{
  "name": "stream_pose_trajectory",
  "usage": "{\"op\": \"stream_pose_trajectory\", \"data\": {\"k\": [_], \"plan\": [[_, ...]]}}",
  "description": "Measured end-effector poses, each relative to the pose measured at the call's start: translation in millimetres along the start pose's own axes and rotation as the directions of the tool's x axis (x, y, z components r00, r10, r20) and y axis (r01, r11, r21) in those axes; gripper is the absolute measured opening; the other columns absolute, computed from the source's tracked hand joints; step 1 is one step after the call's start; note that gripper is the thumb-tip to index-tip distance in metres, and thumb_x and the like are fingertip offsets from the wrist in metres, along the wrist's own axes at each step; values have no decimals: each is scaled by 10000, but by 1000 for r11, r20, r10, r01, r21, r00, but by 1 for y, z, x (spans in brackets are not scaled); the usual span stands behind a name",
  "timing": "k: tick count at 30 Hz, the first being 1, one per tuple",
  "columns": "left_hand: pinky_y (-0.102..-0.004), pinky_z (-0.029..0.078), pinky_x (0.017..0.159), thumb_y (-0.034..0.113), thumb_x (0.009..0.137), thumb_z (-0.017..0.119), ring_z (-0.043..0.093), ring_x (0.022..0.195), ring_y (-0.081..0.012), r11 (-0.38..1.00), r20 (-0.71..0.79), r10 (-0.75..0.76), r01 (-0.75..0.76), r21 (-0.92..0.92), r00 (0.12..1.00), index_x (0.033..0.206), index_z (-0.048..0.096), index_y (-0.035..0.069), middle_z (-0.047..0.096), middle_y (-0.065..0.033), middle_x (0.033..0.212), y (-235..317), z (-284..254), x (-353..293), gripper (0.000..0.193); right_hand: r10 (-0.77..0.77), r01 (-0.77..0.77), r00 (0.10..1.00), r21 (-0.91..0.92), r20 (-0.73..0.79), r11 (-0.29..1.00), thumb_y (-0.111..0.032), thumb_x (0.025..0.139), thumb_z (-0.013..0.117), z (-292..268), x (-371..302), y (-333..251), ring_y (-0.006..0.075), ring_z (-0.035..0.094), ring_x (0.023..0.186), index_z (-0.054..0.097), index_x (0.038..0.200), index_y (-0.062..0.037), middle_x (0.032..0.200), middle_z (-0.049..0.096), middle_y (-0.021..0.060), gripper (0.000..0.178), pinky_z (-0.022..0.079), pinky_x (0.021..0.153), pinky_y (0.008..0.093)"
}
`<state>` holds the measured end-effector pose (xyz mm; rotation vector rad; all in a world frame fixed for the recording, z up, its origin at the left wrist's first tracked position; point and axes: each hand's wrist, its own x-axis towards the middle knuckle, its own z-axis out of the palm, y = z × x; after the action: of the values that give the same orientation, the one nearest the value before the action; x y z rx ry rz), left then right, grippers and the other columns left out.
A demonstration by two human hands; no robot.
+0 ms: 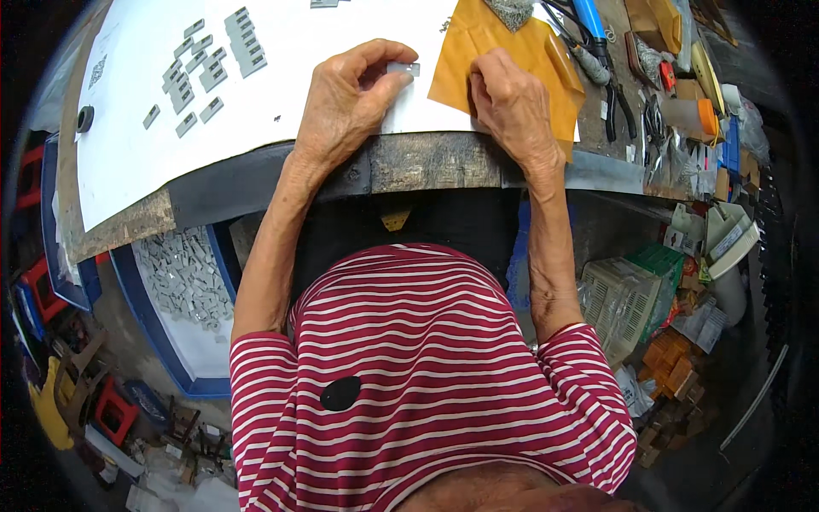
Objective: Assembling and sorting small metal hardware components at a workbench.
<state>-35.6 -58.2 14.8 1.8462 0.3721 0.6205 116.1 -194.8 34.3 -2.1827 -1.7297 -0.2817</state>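
The left hand point(348, 101) is pinching a small grey piece point(413, 69), upper centre
The pinch is probably leaving its outer end exposed; apart, the right hand point(517, 104) is curling over orange paper point(455, 66), its grip hidden.

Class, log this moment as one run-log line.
left hand: pinching small grey part | right hand: fingers curled over orange sheet | white sheet: more grey parts grouped at left
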Motion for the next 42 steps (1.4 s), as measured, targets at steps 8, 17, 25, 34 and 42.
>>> {"op": "stream_pose_trajectory", "data": {"k": [8,17,25,34,42], "plan": [[-266,513,705,154,801,569,605,739,-149,1000,-3,1,-1,12,1000,971,631,47,638,-81,836,0,0,0,210,135,-128,991,254,-11,959,-36,765,548,-9,-8,4,324,555,627,505,780,-4,739,540,146,55,435,557,386],[-267,489,784,123,808,583,602,839,-128,998,37,-65,65,5,997,1014,613,43,640,-67,935,1,-2,1,223,344,-308,939,449,1,839,-41,775,552,-13,-12,-2,207,556,562,537,768,12,675,555,101,55,430,523,306],[-197,472,597,150,779,599,525,639,-83,995,-21,-63,61,-80,998,946,633,41,579,-26,717,3,1,0,203,463,-400,863,834,203,380,-71,785,601,-17,0,-27,17,477,558,609,831,1,638,540,-37,86,390,499,164],[-189,453,596,143,761,625,513,650,-66,983,25,-115,117,-143,993,927,636,38,572,-7,714,8,-2,1,197,405,-356,883,901,237,249,-52,780,590,-7,7,-32,21,491,559,636,871,-6,644,558,-24,112,395,510,150],[-193,455,610,131,761,620,522,659,-68,976,77,-110,122,-178,991,936,629,31,576,-10,723,8,-4,1,202,385,-409,870,886,307,218,-34,762,608,-6,10,-34,29,509,567,611,885,18,659,575,-3,133,406,492,155]]}}
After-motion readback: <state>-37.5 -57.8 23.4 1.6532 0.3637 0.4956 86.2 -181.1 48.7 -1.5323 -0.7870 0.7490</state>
